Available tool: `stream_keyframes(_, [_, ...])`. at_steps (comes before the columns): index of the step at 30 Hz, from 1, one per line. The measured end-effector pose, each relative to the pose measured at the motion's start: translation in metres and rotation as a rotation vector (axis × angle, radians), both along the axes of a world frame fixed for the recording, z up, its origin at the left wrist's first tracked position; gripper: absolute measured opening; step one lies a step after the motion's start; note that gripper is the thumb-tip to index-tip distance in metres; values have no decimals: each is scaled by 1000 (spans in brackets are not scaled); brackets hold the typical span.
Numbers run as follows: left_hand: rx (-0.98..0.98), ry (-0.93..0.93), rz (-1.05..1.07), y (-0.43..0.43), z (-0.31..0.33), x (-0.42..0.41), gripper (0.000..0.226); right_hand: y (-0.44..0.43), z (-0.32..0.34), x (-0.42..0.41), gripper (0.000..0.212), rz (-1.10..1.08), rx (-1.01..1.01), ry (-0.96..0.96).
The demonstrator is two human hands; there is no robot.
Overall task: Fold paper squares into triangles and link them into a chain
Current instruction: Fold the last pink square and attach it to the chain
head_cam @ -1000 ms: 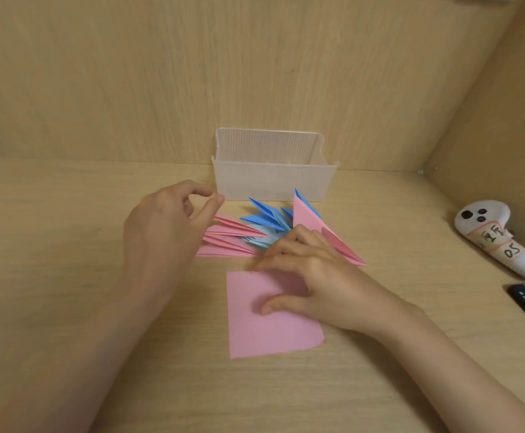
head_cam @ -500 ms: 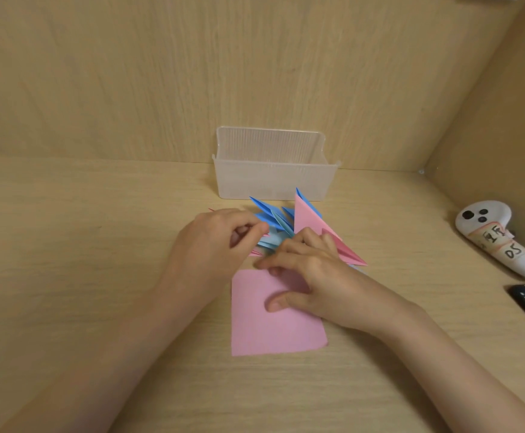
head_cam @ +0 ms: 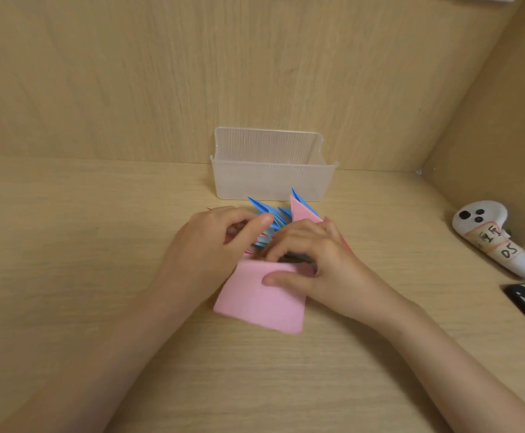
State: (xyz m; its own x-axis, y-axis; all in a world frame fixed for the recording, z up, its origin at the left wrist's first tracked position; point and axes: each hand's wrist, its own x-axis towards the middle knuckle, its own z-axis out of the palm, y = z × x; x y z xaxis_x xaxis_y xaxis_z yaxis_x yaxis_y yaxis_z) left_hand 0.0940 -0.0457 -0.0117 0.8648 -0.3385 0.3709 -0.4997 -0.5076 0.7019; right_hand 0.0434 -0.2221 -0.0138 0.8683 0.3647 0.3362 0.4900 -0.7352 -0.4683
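moved left hand (head_cam: 214, 245) in over chain (head_cam: 265, 210) of folded triangles by box (head_cam: 270, 182), with curled fingers; can't tell if gripping. pinching pink square (head_cam: 255, 307) in right hand (head_cam: 317, 264), now tipped up off table (head_cam: 98, 245), not flat like before. looks like starting fold.

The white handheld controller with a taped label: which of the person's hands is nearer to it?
Right. The right hand pinches the pink paper square, left of the white handheld controller; the left hand is farther left.
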Motion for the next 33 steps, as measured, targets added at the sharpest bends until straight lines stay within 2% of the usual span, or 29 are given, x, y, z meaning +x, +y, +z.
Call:
stream_keyframes(3, [-72,101,5,-1,4,-4,53,0,7,-4,12,-123,169,29])
stream_keyframes(6, [-218,238,-7,-1,9,-7,50,-1,10,-5,17,-121,293,35])
stream_keyframes(9, [-309,284,-34,-2,15,-9,34,-1,12,-5,35,-115,422,65])
stream_keyframes(12, [-371,247,-55,-2,18,-9,36,1,12,-6,48,-135,497,126])
stream_keyframes(19, [-501,229,-8,-1,20,-7,44,2,17,-5,35,-155,783,155])
stream_keyframes(24, [-555,433,-28,2,19,-5,29,4,19,-6,27,-218,853,139])
stream_keyframes(27, [-523,433,-31,2,16,-4,16,1,18,-6,14,-206,737,41])
stream_keyframes(29, [-528,410,-24,3,16,-3,10,-2,18,-7,17,-138,584,-11])
stream_keyframes(30, [-539,402,-19,3,16,-3,9,-4,19,-8,24,-79,494,-19])
stream_keyframes(33, [-563,391,-3,5,18,-2,13,-8,20,-10,70,71,134,-35])
